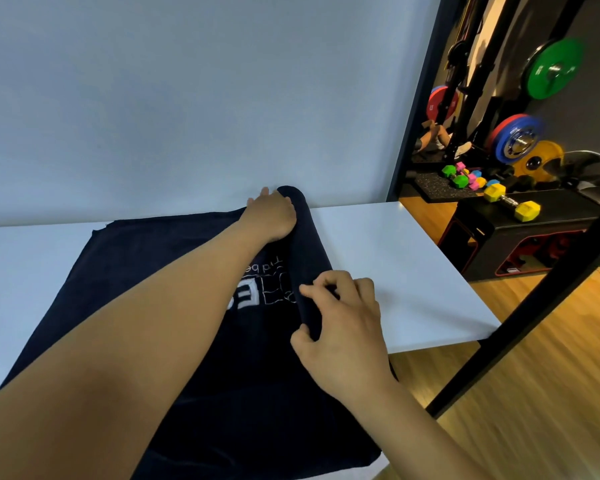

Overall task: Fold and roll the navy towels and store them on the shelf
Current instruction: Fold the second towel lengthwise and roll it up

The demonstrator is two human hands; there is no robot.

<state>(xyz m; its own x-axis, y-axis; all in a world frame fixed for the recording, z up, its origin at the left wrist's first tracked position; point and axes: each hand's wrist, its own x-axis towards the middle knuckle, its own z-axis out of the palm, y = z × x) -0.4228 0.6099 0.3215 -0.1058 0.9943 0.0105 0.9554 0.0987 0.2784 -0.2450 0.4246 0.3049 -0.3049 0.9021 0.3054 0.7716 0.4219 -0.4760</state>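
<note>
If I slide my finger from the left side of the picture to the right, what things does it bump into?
Flat part of the navy towel → left hand on the roll's far end → right hand pinching the roll → yellow dumbbell → green weight plate.

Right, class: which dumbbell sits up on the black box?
The large yellow dumbbell: it alone rests on the black box; the smaller coloured dumbbells lie on the floor mat.

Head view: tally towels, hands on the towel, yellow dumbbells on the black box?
navy towel: 1
hands, left hand and right hand: 2
yellow dumbbell on black box: 1
Total: 4
</note>
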